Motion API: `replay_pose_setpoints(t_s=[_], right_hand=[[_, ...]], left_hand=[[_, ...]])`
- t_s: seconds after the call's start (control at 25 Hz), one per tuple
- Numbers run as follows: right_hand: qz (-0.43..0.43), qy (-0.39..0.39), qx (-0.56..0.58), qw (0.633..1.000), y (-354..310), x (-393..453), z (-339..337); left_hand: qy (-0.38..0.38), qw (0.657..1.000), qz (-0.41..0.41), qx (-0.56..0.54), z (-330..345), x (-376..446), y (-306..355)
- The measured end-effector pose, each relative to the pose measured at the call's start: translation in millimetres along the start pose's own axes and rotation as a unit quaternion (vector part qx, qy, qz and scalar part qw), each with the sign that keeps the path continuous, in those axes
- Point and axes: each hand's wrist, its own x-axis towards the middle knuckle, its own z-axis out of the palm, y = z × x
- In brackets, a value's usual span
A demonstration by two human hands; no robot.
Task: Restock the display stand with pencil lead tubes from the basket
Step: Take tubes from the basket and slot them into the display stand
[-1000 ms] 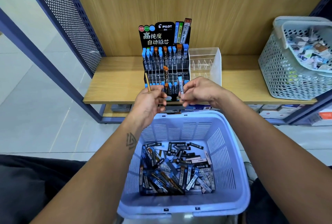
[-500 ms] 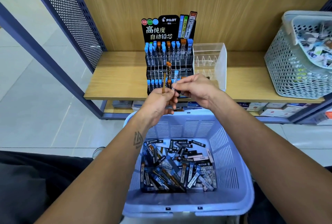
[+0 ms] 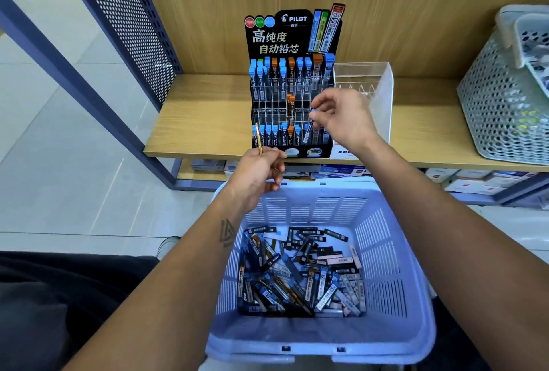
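Your right hand (image 3: pixel 341 121) pinches a blue-capped lead tube (image 3: pixel 310 124) at the black tiered display stand (image 3: pixel 292 43)
Your left hand (image 3: pixel 258 171) grips a thin orange tube (image 3: pixel 259 138); lilac slotted plastic basket (image 3: pixel 386 251) below.

grey basket (image 3: pixel 502 97): cut off at right edge | lower-shelf boxes (image 3: pixel 341 169): labels too small to read

left grip (image 3: pixel 261 167) pinching, right grip (image 3: pixel 338 116) pinching — raised
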Motion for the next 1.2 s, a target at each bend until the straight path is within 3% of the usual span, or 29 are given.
replay_pose_setpoints(t_s=[0.16,0.44,0.52,0.64,0.72,0.8,0.88,1.04,1.2], right_hand=[[-0.042,0.028,-0.040,0.998,6.4,3.8,8.5],[-0.049,0.010,-0.144,0.988,16.9,1.5,14.0],[-0.059,0.011,-0.119,0.991,12.5,0.5,12.2],[-0.064,-0.106,0.035,0.992,-11.2,-7.8,5.3],[-0.090,-0.208,0.052,0.973,-28.0,-15.3,2.1],[-0.101,-0.240,0.028,0.965,-34.9,-19.0,-0.4],[-0.078,-0.212,0.021,0.974,-32.0,-20.0,-5.8],[0.004,-0.186,0.082,0.979,-24.7,-29.8,-15.1],[0.013,-0.193,0.120,0.974,-25.1,-35.5,-13.3]], left_hand=[[-0.032,0.999,0.010,-0.008,-1.9,2.7,-3.6],[-0.055,0.998,0.017,-0.001,-2.7,5.0,-8.5],[-0.073,0.997,0.014,0.004,-1.2,4.8,-7.9],[-0.126,0.992,-0.001,0.029,1.6,1.1,-3.5],[-0.163,0.985,-0.021,0.057,2.1,-5.3,1.0],[-0.180,0.981,-0.032,0.069,-1.0,-14.0,7.5],[-0.166,0.985,-0.016,0.052,-8.9,-20.8,15.7],[-0.093,0.992,0.031,-0.085,-24.9,-25.1,30.1],[-0.037,0.994,0.025,-0.102,-21.8,-28.9,32.8]])
